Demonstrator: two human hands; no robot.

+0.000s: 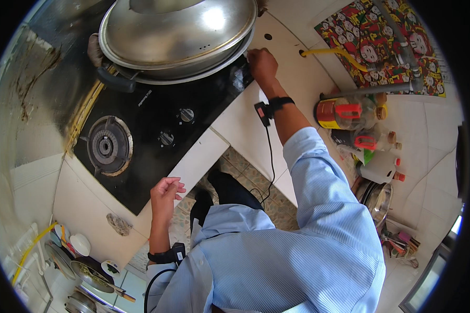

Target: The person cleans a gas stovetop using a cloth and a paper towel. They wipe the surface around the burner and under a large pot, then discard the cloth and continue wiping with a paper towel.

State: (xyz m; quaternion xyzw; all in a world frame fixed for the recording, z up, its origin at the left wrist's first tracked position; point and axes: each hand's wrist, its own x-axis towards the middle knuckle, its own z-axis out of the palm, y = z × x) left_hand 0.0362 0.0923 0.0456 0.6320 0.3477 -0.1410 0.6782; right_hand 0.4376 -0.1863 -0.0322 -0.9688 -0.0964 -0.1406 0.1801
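Observation:
My right hand [263, 64] is at the right corner of a black glass gas stove [156, 137], close beside the rim of a large metal wok [172, 73]. Its fingers are curled, and whether they grip anything is hidden. A domed metal lid [168, 39] covers the wok, whose dark side handle [117, 80] juts out at the left. Nothing is in my left hand [167, 191], which hangs near the stove's front edge with its fingers loosely bent and apart. Closest to it on the stove are two control knobs [166, 138] and a bare burner [109, 145].
A crumpled grey rag [118, 224] lies on the counter [90, 199]. Plastic bottles [348, 112] and stacked metal pans [378, 201] line the right side. At lower left stand a frying pan [90, 274] with food and a white bowl [80, 244]. A cable [271, 156] trails from my right wrist.

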